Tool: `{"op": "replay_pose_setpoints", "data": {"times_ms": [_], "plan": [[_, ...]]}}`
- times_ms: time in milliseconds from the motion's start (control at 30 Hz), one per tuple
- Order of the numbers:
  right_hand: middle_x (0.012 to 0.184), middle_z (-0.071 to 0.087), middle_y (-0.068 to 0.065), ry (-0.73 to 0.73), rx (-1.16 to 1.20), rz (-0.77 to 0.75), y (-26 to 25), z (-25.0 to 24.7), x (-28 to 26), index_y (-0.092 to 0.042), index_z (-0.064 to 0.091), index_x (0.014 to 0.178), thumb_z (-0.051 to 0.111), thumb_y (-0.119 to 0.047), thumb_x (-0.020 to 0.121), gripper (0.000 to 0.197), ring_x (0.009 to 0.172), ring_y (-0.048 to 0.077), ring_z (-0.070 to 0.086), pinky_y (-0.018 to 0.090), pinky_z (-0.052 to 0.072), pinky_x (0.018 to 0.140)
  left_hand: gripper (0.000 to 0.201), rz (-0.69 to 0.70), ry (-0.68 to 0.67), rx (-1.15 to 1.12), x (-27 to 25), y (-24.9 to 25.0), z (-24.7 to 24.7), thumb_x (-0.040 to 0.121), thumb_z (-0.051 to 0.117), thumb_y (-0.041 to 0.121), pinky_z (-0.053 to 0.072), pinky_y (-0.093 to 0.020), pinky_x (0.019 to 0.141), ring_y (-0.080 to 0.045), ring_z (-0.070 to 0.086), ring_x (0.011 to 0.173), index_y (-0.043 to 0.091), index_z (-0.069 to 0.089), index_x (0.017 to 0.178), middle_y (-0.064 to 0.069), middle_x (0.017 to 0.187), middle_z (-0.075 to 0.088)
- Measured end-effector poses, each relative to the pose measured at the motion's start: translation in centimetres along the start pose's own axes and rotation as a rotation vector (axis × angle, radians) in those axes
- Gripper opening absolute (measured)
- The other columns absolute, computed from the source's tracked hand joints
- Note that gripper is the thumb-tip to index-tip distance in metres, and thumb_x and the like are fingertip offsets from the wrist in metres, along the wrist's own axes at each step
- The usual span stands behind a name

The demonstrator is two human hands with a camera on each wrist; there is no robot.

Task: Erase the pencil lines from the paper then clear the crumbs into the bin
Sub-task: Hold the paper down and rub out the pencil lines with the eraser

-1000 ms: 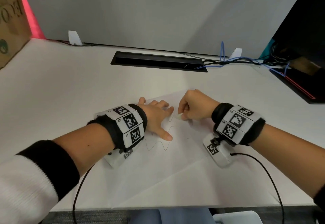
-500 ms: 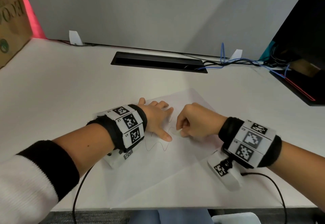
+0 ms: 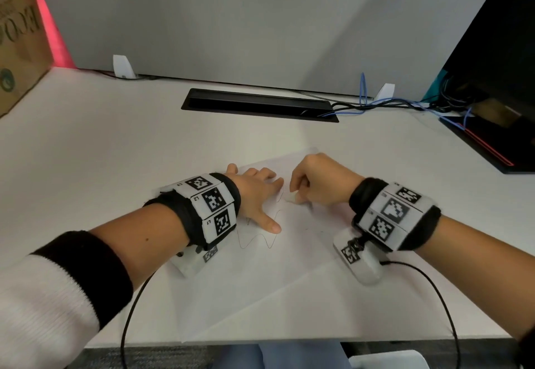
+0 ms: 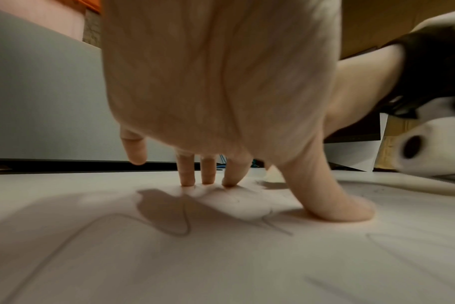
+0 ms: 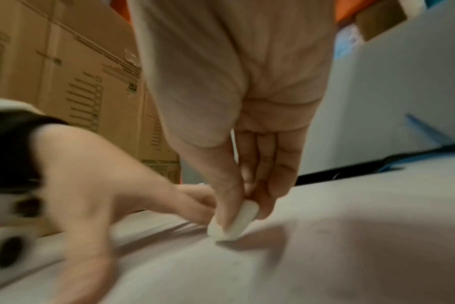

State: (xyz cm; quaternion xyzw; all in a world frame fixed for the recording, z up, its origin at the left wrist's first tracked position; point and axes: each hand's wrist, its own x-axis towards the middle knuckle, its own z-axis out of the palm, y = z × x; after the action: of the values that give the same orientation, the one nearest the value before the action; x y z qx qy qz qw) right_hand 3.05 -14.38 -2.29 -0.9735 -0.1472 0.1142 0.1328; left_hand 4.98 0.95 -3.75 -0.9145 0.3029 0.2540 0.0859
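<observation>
Left hand (image 3: 256, 195), fingers spread flat, pins thin, crease-prone paper (image 3: 289, 276); right hand (image 3: 318, 183) pinches small white eraser (image 5: 233, 222), rubbing just beside left fingertips.

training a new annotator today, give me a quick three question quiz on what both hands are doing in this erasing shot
1. True or false: the left hand presses spread fingers flat on the white sheet of paper.
2. What is in the right hand's grip?
A. a pencil
B. a small white eraser
C. nothing
3. Fill in: a wavy pencil line is still unerased on the paper just nearer the person than the left ____.

Key:
1. True. In the left wrist view, the fingertips and thumb touch the sheet.
2. B. It is pinched between thumb and fingers, its end against the paper.
3. thumb
</observation>
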Motion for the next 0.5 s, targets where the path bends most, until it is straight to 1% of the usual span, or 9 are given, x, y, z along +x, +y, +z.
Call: {"op": "replay_pose_setpoints", "data": {"times_ms": [33, 100, 167, 233, 267, 300, 367, 400, 500], "plan": [[0.082, 0.064, 0.002, 0.023, 0.002, 0.019, 0.3, -0.1, 0.3, -0.007, 0.071, 0.096, 0.064, -0.006, 0.079, 0.018, 0.074, 0.010, 0.052, 0.007, 0.037, 0.061, 0.101, 0.000, 0.000, 0.000, 0.0, 0.0, 0.0, 0.078, 0.050, 0.069, 0.006, -0.051, 0.113, -0.017, 0.004, 0.144, 0.026, -0.006, 0.149, 0.007, 0.157, -0.007], [0.086, 0.067, 0.005, 0.001, 0.011, 0.027, 0.4, 0.4, 0.0, -0.007, 0.071, 0.096, 0.063, -0.004, 0.079, 0.019, 0.074, 0.012, 0.054, 0.014, 0.042, 0.067, 0.101, -0.001, -0.001, 0.009, 0.0, 0.0, 0.0, 0.078, 0.050, 0.069, 0.006, -0.051, 0.113, -0.017, 0.003, 0.144, 0.025, -0.007, 0.149, 0.007, 0.157, -0.008], [0.082, 0.066, 0.002, -0.071, 0.022, -0.007, -0.1, 1.1, -1.2, -0.009, 0.071, 0.096, 0.065, -0.007, 0.079, 0.018, 0.075, 0.013, 0.058, 0.019, 0.047, 0.073, 0.101, -0.002, -0.004, 0.012, 0.1, 0.0, 0.0, 0.079, 0.049, 0.069, 0.006, -0.051, 0.113, -0.016, 0.003, 0.144, 0.025, -0.008, 0.149, 0.007, 0.157, -0.009], [0.081, 0.068, 0.002, -0.115, 0.046, -0.038, -0.2, 1.2, -2.1, -0.011, 0.072, 0.093, 0.068, -0.012, 0.078, 0.015, 0.075, 0.013, 0.060, 0.020, 0.049, 0.074, 0.101, 0.004, 0.000, 0.002, 0.2, -0.2, 0.1, 0.079, 0.050, 0.069, 0.007, -0.048, 0.113, -0.016, 0.003, 0.144, 0.026, -0.007, 0.149, 0.008, 0.157, -0.008], [0.082, 0.069, 0.002, -0.080, 0.042, -0.035, 0.1, 0.9, -2.1, -0.011, 0.072, 0.092, 0.069, -0.013, 0.078, 0.015, 0.074, 0.012, 0.059, 0.018, 0.047, 0.072, 0.100, 0.012, 0.007, -0.003, 0.3, -0.3, 0.1, 0.078, 0.051, 0.069, 0.008, -0.046, 0.113, -0.016, 0.003, 0.144, 0.027, -0.006, 0.149, 0.009, 0.157, -0.008], [0.083, 0.069, 0.001, -0.006, 0.031, -0.020, 0.9, 0.3, -1.7, -0.010, 0.072, 0.091, 0.069, -0.014, 0.077, 0.015, 0.073, 0.010, 0.057, 0.015, 0.044, 0.068, 0.100, 0.020, 0.015, -0.006, 0.4, -0.6, 0.1, 0.077, 0.053, 0.068, 0.009, -0.044, 0.113, -0.016, 0.003, 0.144, 0.030, -0.005, 0.149, 0.010, 0.157, -0.007], [0.080, 0.066, 0.000, 0.147, 0.047, 0.052, 2.9, -1.1, -0.8, -0.009, 0.073, 0.088, 0.072, -0.016, 0.076, 0.014, 0.071, 0.009, 0.055, 0.009, 0.040, 0.060, 0.098, 0.029, 0.022, 0.003, 0.5, -1.1, -0.1, 0.076, 0.057, 0.066, 0.011, -0.043, 0.112, -0.016, 0.004, 0.143, 0.036, -0.002, 0.148, 0.011, 0.156, -0.004], [0.078, 0.066, -0.001, 0.176, 0.066, 0.091, 3.7, -1.7, -0.6, -0.010, 0.073, 0.086, 0.075, -0.019, 0.075, 0.015, 0.070, 0.009, 0.055, 0.005, 0.039, 0.057, 0.097, 0.025, 0.020, 0.007, 0.5, -1.3, -0.3, 0.075, 0.060, 0.064, 0.012, -0.043, 0.112, -0.017, 0.006, 0.142, 0.040, 0.000, 0.147, 0.011, 0.156, -0.001], [0.074, 0.065, -0.003, 0.090, 0.084, 0.127, 4.8, -1.9, -0.6, -0.010, 0.073, 0.085, 0.078, -0.025, 0.072, 0.020, 0.063, 0.004, 0.055, 0.002, 0.040, 0.054, 0.094, 0.027, -0.001, -0.043, 0.4, -1.9, -1.0, 0.073, 0.070, 0.053, 0.018, -0.039, 0.112, -0.017, 0.015, 0.138, 0.050, 0.009, 0.144, 0.008, 0.149, 0.009]]}}
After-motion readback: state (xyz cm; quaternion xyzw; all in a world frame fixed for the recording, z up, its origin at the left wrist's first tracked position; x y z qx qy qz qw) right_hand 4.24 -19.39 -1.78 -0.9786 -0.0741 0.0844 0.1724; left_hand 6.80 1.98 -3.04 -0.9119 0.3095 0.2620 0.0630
